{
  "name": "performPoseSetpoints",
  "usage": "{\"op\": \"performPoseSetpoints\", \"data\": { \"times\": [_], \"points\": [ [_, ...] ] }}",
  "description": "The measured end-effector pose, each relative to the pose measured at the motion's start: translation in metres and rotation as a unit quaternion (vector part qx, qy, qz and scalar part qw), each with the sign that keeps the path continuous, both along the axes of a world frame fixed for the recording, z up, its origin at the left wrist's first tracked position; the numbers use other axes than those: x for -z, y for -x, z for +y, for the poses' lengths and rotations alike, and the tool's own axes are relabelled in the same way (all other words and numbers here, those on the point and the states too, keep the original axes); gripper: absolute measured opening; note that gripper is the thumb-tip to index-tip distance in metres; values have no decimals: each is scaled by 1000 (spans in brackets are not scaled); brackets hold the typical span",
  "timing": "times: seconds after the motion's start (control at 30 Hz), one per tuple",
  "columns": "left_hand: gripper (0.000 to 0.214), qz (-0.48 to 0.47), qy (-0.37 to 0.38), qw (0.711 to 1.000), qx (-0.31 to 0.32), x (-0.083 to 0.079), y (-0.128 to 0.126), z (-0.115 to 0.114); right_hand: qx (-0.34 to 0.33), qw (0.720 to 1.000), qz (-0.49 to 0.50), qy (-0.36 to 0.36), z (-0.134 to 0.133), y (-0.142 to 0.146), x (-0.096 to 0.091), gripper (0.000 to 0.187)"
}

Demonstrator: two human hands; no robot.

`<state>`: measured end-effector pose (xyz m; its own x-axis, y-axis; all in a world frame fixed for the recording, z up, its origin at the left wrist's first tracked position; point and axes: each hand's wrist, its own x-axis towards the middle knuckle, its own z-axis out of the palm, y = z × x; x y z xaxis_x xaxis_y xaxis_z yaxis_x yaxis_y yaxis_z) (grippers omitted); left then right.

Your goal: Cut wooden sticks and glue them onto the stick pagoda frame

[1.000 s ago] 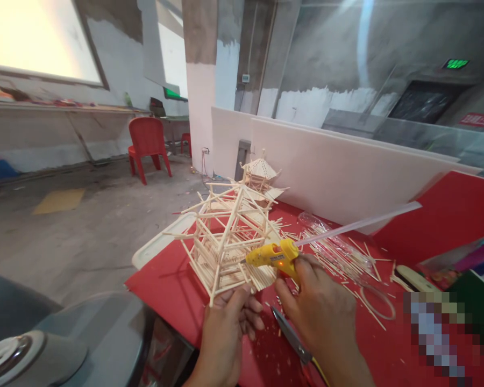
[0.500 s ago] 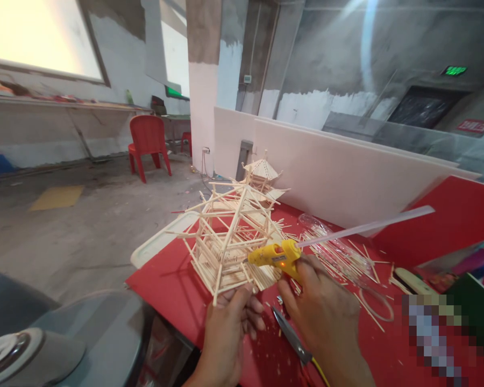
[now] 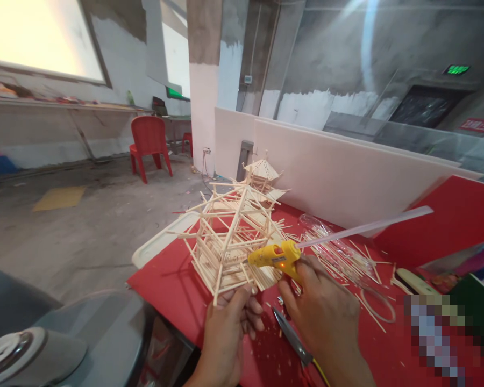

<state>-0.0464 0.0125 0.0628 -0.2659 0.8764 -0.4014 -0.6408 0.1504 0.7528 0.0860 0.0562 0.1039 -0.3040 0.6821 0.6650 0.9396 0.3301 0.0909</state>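
Near the left corner of the red bench (image 3: 161,285), an open frame of pale sticks (image 3: 226,242) is standing, its slanting poles meeting at a peak. The person's left grip (image 3: 232,320) is pinching the frame's lower near edge between thumb and fingers. The right grip (image 3: 322,309) is holding a yellow glue gun (image 3: 274,255) by its handle; a small orange light is glowing on its side, and the nozzle is pointing at the frame, though I cannot tell if it is touching. A translucent glue stick (image 3: 367,227) is jutting from the gun's back, toward the bench's right side. Between the two grips, a pointed metal tool (image 3: 292,336) is lying on the bench. Toward the far edge, another stick model (image 3: 263,172) is standing before white boards (image 3: 326,166), and many sticks (image 3: 341,259) are lying beyond the right grip, some under clear plastic (image 3: 311,220).
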Motion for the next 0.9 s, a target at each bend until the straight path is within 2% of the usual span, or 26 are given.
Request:
{"op": "performPoseSetpoints", "data": {
  "times": [0.5, 0.63, 0.9],
  "points": [
    [28, 8, -3, 1000, 0, 2, 1, 0, 4, 1000, 2, -4, -1, -1, 1, 23],
    [31, 21, 4, 1000, -3, 2, 2, 0, 7, 1000, -9, -23, -9, -12, 1, 32],
    [32, 30, 2, 999, -10, -2, 0, 1, 10, 998, -46, -43, -21, -33, 6, 35]
  ]
}}
